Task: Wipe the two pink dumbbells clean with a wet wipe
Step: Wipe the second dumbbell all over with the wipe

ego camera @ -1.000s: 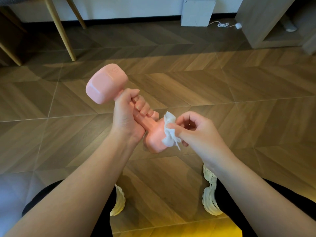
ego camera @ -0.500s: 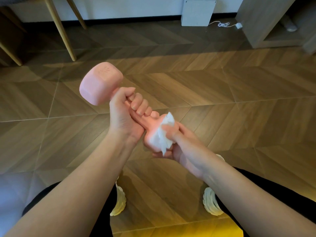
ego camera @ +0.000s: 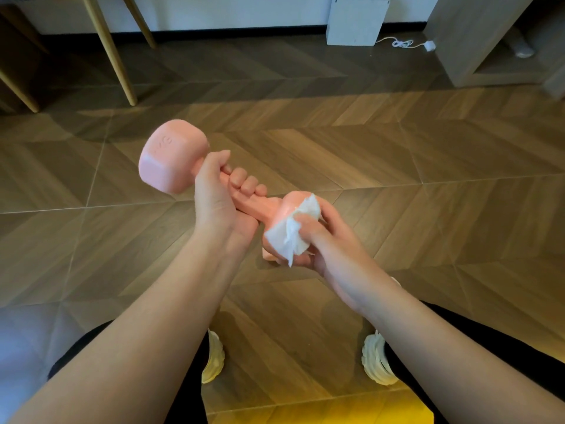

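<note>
The chevron-laid wooden floor (ego camera: 397, 166) carries a white box (ego camera: 356, 19) at the far wall. A coiled white cable (ego camera: 403, 43) lies just right of the box, with a wooden cabinet (ego camera: 458, 41) beyond it. Slanted wooden legs (ego camera: 113, 56) stand well to the box's left.

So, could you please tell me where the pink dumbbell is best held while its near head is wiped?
By the narrow handle, coming from the left and wrapping round it, as the left hand does. The wider heads at both ends stop slipping, and the near head is free for the wet wipe in the right hand.
</note>
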Demonstrator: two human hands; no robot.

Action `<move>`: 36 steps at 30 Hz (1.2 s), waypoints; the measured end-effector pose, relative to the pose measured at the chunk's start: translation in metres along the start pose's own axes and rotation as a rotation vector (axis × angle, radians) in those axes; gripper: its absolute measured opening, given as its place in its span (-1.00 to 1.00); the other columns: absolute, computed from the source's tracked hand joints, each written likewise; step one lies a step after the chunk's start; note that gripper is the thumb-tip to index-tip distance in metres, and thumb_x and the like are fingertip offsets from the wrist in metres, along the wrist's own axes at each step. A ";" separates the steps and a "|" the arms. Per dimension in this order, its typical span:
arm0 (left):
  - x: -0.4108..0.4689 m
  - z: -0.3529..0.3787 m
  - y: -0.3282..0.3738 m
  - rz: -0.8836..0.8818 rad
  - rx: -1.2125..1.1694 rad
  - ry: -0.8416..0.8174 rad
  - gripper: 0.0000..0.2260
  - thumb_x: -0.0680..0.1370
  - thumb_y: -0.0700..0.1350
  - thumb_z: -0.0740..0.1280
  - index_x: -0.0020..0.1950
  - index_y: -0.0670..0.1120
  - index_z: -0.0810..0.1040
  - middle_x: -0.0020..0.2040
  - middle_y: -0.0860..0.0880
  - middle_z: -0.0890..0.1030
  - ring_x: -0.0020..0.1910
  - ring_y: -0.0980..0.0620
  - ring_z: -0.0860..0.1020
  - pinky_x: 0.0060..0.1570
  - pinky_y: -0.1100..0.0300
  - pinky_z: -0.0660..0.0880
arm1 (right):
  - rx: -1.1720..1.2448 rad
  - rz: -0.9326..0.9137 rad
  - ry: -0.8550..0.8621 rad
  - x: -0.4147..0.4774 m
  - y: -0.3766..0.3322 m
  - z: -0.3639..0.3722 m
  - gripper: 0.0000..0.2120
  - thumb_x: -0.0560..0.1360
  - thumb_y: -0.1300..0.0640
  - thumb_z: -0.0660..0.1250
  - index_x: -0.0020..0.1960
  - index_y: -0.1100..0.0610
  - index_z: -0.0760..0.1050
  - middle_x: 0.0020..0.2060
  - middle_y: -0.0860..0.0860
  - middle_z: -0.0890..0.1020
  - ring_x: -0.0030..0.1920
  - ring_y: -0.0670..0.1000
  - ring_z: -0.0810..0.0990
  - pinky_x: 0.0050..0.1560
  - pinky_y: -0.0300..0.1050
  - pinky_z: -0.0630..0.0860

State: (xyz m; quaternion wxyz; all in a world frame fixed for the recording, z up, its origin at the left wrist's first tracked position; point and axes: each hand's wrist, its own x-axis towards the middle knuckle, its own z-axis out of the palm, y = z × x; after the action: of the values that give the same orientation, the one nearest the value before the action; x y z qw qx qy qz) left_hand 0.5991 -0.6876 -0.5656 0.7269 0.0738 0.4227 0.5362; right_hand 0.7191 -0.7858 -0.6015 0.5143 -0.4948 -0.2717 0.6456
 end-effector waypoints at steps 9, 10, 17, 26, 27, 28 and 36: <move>-0.004 0.001 -0.002 0.021 0.040 -0.019 -0.70 0.54 -0.16 0.22 -0.36 -0.01 0.22 -0.52 0.06 0.18 -0.57 0.08 0.17 -0.51 0.25 0.26 | -0.188 -0.068 0.049 0.000 0.008 0.004 -0.51 0.28 -0.22 0.45 0.19 -0.18 0.48 0.11 -0.11 0.62 0.08 -0.08 0.66 -0.05 -0.05 0.66; -0.004 0.002 -0.003 0.026 0.047 -0.030 -0.70 0.55 -0.16 0.20 -0.36 -0.02 0.22 -0.53 0.06 0.17 -0.57 0.08 0.16 -0.52 0.25 0.26 | -0.154 -0.051 0.055 0.001 0.007 0.005 -0.53 0.29 -0.22 0.42 0.17 -0.14 0.50 0.09 -0.07 0.64 0.04 -0.03 0.68 -0.06 0.05 0.68; -0.001 0.001 0.007 0.039 0.022 -0.071 -0.70 0.56 -0.17 0.17 -0.35 -0.01 0.19 -0.53 0.07 0.15 -0.58 0.08 0.15 -0.53 0.23 0.25 | 0.118 0.065 -0.121 0.000 -0.007 -0.004 -0.54 0.46 0.08 0.28 0.34 -0.15 0.33 0.24 0.01 0.55 0.02 -0.07 0.65 -0.15 -0.13 0.61; -0.006 0.001 0.004 0.092 0.034 -0.214 -0.70 0.56 -0.19 0.15 -0.37 -0.03 0.23 -0.53 0.06 0.22 -0.57 0.09 0.21 -0.50 0.22 0.29 | 0.324 0.244 -0.140 -0.001 -0.013 0.008 -0.57 0.63 0.14 0.18 0.48 0.23 0.30 0.34 0.42 0.42 0.10 0.29 0.55 0.03 0.28 0.63; -0.006 0.002 0.004 0.097 0.037 -0.202 -0.70 0.57 -0.18 0.17 -0.36 -0.04 0.26 -0.51 0.05 0.25 -0.56 0.09 0.24 -0.48 0.23 0.32 | 0.308 0.198 -0.153 -0.001 -0.012 0.006 -0.56 0.62 0.19 0.23 0.47 0.23 0.30 0.29 0.40 0.45 0.07 0.27 0.56 0.06 0.32 0.60; -0.005 0.003 0.004 0.095 0.034 -0.179 -0.71 0.57 -0.17 0.19 -0.35 -0.04 0.27 -0.50 0.05 0.28 -0.55 0.09 0.26 -0.46 0.24 0.34 | 0.280 0.153 -0.156 -0.002 -0.012 0.003 -0.54 0.57 0.21 0.28 0.45 0.22 0.31 0.27 0.38 0.46 0.05 0.25 0.58 0.07 0.32 0.60; -0.007 0.005 -0.002 0.047 0.013 -0.108 -0.63 0.55 -0.17 0.18 -0.47 -0.01 0.26 -0.54 0.06 0.19 -0.58 0.08 0.19 -0.53 0.25 0.30 | 0.077 0.121 -0.011 0.000 -0.010 0.009 -0.56 0.47 0.06 0.32 0.32 0.14 0.42 0.13 0.25 0.62 -0.04 0.23 0.66 -0.05 0.19 0.64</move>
State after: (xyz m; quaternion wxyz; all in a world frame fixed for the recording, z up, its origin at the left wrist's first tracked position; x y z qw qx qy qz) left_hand 0.6030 -0.6925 -0.5598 0.7353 0.1170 0.3846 0.5456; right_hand 0.7152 -0.7809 -0.5899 0.4915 -0.4869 -0.2191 0.6880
